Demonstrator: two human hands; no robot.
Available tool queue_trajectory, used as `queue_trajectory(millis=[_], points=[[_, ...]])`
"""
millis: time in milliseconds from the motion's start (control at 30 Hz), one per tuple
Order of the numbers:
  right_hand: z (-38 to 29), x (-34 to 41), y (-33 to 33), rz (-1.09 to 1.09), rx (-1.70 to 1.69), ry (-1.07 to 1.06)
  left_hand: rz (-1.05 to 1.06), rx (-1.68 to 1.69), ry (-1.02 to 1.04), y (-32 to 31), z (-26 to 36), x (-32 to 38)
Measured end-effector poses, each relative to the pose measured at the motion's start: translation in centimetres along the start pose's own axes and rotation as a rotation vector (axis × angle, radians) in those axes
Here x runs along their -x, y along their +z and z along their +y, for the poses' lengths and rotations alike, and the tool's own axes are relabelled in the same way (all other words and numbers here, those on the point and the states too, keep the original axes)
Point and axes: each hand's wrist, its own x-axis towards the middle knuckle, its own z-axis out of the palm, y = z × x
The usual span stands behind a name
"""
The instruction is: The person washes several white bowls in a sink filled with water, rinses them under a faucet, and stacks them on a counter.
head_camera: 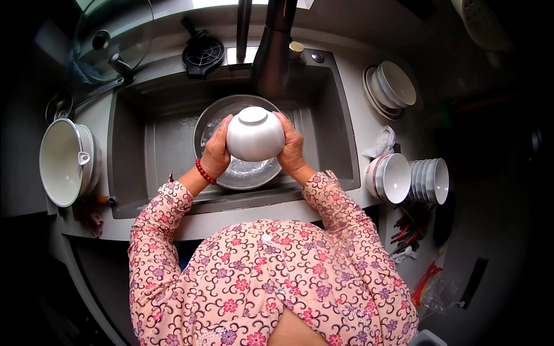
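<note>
Between my two hands a white bowl (255,138) is held tilted, its foot ring up and away from me. My left hand (217,147) grips its left side, and a red bead bracelet (204,172) circles that wrist. On the bowl's right side is my right hand (291,145). The bowl is above a round metal basin (203,116) that holds water. That basin sits in a dark grey sink (164,138), under a dark faucet (272,52). The inside of the held bowl is hidden from me.
Stacked bowls (396,178) and a row of nested bowls (435,181) stand right of the sink. Farther back are more bowls on plates (391,84). A large white pot (60,162) is at left. A glass lid (125,34) and black sink strainer (203,54) lie behind.
</note>
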Motion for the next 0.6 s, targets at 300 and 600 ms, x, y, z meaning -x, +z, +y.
queue_trajectory(millis=[300, 600], points=[[-0.6, 1.4, -2.9, -0.004, 0.170, -0.122, -0.030, 0.057, 0.081, 0.1, 2.5, -0.6], [-1.1, 2.5, -4.1, 0.061, 0.239, -0.195, -0.061, 0.013, 0.123, 0.6, 2.9, -0.5]])
